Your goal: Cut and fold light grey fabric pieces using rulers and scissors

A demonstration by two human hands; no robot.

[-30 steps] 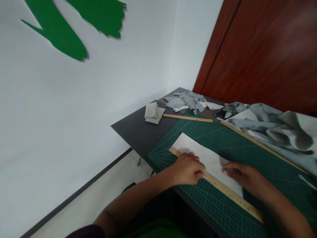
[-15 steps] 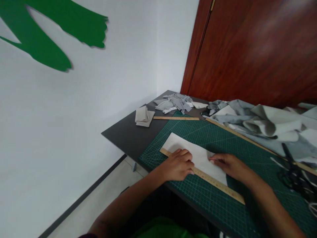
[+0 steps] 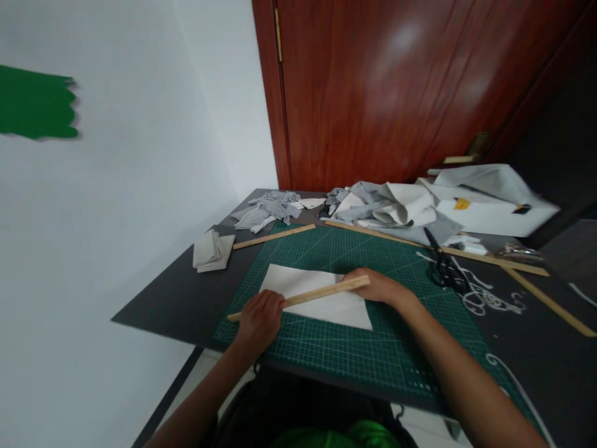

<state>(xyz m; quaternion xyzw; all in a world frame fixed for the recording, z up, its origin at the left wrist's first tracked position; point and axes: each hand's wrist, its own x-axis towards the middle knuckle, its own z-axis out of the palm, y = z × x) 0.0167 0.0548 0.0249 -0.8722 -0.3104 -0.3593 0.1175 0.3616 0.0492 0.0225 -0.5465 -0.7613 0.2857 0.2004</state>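
Observation:
My left hand (image 3: 259,318) is closed around a wooden ruler (image 3: 321,291), which is raised at a slant over a white piece of cloth (image 3: 303,280). The cloth lies on a green cutting mat (image 3: 321,348) with a printed grid. At the cloth's far right edge, my right hand (image 3: 375,286) is bent with its fingers closed on the fabric. The ruler's right end crosses in front of that hand and hides part of its fingers.
Folded cloth (image 3: 212,250) lies at the left on the dark table (image 3: 163,305). Grey scraps (image 3: 270,208) and a larger fabric heap (image 3: 396,205) lie behind. Black scissors (image 3: 445,267) and white cord (image 3: 489,298) are at the right. Another wooden ruler (image 3: 275,236) borders the mat.
My left hand has lifted the ruler off the cloth's near edge and tilted it across the cloth. The view has swung right, bringing more of the table into sight.

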